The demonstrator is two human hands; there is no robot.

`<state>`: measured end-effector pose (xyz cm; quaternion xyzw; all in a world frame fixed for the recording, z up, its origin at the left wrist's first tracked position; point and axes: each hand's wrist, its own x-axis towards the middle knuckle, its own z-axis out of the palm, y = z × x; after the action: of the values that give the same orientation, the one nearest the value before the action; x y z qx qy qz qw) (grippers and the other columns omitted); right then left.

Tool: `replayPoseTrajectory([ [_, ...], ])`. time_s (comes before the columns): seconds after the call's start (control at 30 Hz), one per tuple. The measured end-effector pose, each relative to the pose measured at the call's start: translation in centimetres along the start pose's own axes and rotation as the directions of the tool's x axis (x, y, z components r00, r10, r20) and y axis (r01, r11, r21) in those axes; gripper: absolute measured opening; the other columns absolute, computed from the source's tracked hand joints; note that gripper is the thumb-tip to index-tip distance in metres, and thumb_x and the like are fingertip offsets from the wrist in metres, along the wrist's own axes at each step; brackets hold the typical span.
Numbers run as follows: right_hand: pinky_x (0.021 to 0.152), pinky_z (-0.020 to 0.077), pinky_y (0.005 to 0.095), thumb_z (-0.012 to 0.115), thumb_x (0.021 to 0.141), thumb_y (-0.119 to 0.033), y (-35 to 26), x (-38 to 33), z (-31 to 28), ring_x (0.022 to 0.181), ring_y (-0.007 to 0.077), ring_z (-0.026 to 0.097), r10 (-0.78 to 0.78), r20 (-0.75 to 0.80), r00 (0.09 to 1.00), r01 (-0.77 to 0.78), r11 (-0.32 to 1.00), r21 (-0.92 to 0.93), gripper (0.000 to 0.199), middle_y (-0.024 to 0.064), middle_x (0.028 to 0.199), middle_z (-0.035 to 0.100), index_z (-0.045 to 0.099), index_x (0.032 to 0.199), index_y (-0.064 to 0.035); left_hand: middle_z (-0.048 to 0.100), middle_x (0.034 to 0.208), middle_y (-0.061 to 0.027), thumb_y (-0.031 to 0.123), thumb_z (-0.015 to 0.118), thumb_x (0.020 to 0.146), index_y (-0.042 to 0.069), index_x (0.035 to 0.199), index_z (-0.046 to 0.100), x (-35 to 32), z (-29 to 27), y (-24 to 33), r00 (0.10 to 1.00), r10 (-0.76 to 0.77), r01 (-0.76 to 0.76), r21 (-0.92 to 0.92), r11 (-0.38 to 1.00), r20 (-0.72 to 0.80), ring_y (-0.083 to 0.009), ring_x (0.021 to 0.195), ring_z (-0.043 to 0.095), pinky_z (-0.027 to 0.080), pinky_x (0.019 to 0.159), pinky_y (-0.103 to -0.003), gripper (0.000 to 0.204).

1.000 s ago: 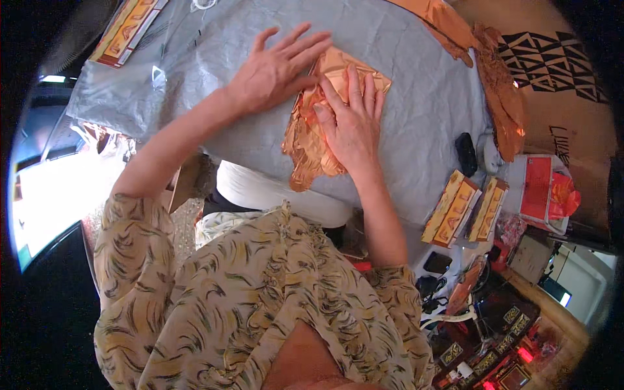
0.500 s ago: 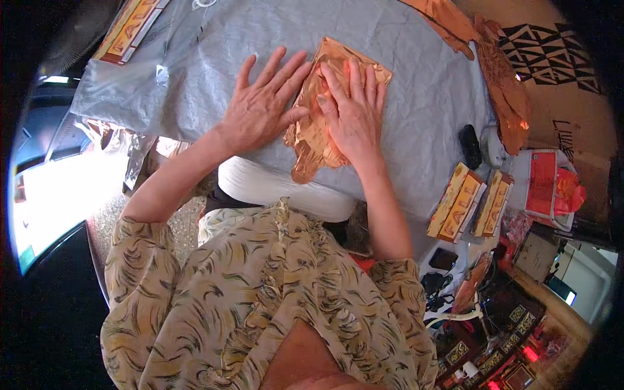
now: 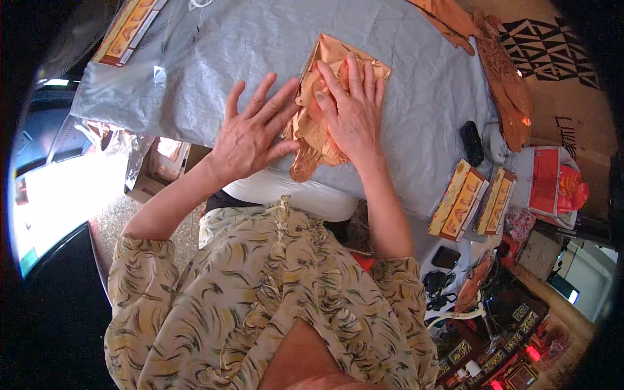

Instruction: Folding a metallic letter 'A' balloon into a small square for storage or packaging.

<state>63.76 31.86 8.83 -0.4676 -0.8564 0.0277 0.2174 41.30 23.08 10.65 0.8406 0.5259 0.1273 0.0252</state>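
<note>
A shiny copper-coloured foil piece [image 3: 338,51] lies on the grey cloth-covered table [image 3: 429,123], creased and layered, with a straight far edge and rounded lobes at its near end. My right hand [image 3: 356,120] rests flat on it, fingers slightly apart, covering its right part. My left hand [image 3: 250,140] is open with fingers spread, just left of the foil over the cloth. Its index fingertip and thumb reach the foil's left edge; whether they touch it I cannot tell. Neither hand grips anything.
Yellow-and-brown printed boxes stand at the far left [image 3: 130,31] and right [image 3: 458,200]. A black object [image 3: 472,143] lies near the right edge. Brown leaf-like foil [image 3: 510,97] lines the far right, beside a cardboard box [image 3: 559,110]. Clear plastic [image 3: 156,75] covers the left.
My left hand has drawn left and slightly nearer, off the foil's left edge, uncovering more of it. The right hand has stayed almost in place on the foil.
</note>
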Motion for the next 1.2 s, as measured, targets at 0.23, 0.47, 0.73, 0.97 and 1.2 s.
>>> replayPoseTrajectory([
  [0.23, 0.124, 0.0204, 0.0587, 0.045, 0.109, -0.050, 0.1, 0.1, 0.4, 0.149, 0.0456, 0.035, -0.001, -0.012, 1.000, 0.001, 1.000, 0.027, 0.050, 0.0156, 0.162, 0.042, 0.055, 0.153, -0.0281, 0.031, 0.172, -0.0066, 0.065, 0.049, 0.100, 0.016, 0.154, 0.052, -0.2, 0.4, -0.2, 1.000, 0.011, -0.011, -0.003, 1.000, -0.004, -0.0330, 0.160, 0.022, 0.010, 0.125, -0.062, 0.073],
  [0.47, 0.124, 0.0196, 0.0593, 0.047, 0.108, -0.049, -0.2, 0.0, 0.0, 0.149, 0.0460, 0.034, -0.018, 0.019, 1.000, 0.019, 0.999, -0.041, 0.050, 0.0176, 0.164, 0.039, 0.054, 0.154, -0.0308, 0.034, 0.170, -0.0046, 0.065, 0.050, 0.100, 0.013, 0.151, 0.055, -0.3, 0.7, -0.2, 0.998, 0.023, -0.024, -0.031, 0.999, -0.052, -0.0307, 0.160, 0.024, 0.012, 0.125, -0.061, 0.073],
  [0.73, 0.125, 0.0198, 0.0580, 0.049, 0.108, -0.049, -0.4, 0.1, -0.1, 0.149, 0.0464, 0.034, -0.028, 0.035, 0.999, 0.030, 0.998, -0.050, 0.050, 0.0182, 0.164, 0.039, 0.055, 0.154, -0.0316, 0.055, 0.153, -0.0043, 0.033, 0.065, 0.100, 0.015, 0.142, 0.062, 1.5, 0.8, -3.6, 0.986, 0.000, -0.034, -0.198, 0.980, -0.169, -0.0308, 0.145, 0.047, 0.027, 0.119, -0.058, 0.046],
  [0.97, 0.124, 0.0204, 0.0579, 0.052, 0.106, -0.047, -0.4, 0.0, -0.1, 0.149, 0.0468, 0.034, -0.008, 0.037, 0.999, 0.010, 0.999, -0.047, 0.052, 0.0195, 0.163, 0.040, 0.053, 0.155, -0.0289, 0.070, 0.101, -0.0131, 0.027, 0.076, 0.091, 0.008, 0.094, 0.076, 8.5, 1.0, -3.8, 0.913, -0.196, 0.030, -0.420, 0.907, -0.358, -0.0369, 0.098, 0.066, 0.055, 0.084, -0.046, 0.019],
  [1.2, 0.124, 0.0197, 0.0591, 0.059, 0.103, -0.045, -0.3, -0.2, 0.1, 0.150, 0.0470, 0.033, -0.005, 0.008, 1.000, 0.005, 1.000, 0.001, 0.057, 0.0184, 0.163, 0.040, 0.051, 0.157, -0.0269, 0.070, 0.099, -0.0125, 0.047, 0.078, 0.088, 0.009, 0.089, 0.078, 10.3, 0.6, -3.4, 0.915, -0.373, 0.300, -0.362, 0.882, -0.151, -0.0350, 0.096, 0.068, 0.057, 0.083, -0.045, 0.038],
])
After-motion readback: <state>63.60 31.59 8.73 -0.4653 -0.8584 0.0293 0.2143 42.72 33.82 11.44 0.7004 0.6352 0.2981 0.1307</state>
